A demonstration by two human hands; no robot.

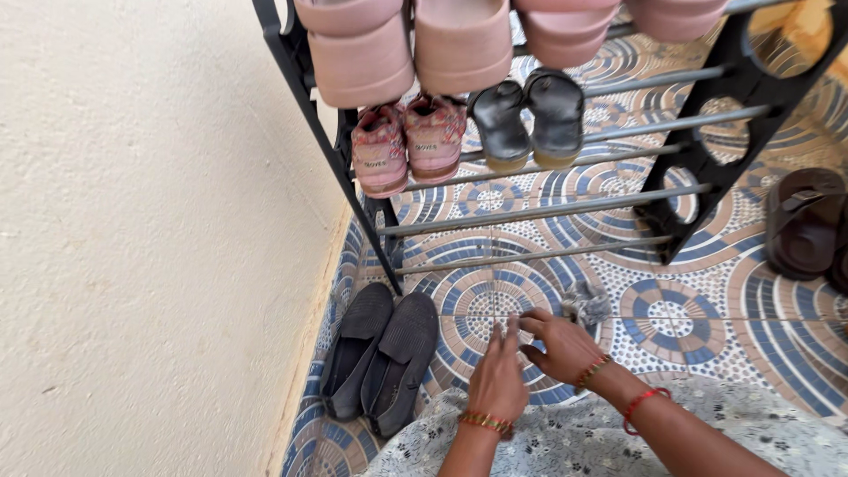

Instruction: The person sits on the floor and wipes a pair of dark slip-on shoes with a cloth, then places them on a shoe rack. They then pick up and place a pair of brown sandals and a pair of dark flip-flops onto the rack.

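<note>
My left hand hovers low over the patterned tile floor, fingers pointing forward and slightly apart, holding nothing I can see. My right hand is beside it, fingers spread and reaching toward a small grey crumpled cloth lying on the tiles just beyond the fingertips. A pair of flat black shoes lies on the floor to the left of my left hand. Both wrists wear bangles and red thread.
A black metal shoe rack stands ahead against the cream wall. It carries pink platform sandals, small pink shoes and black shoes. Brown sandals lie at right. My floral garment covers the foreground.
</note>
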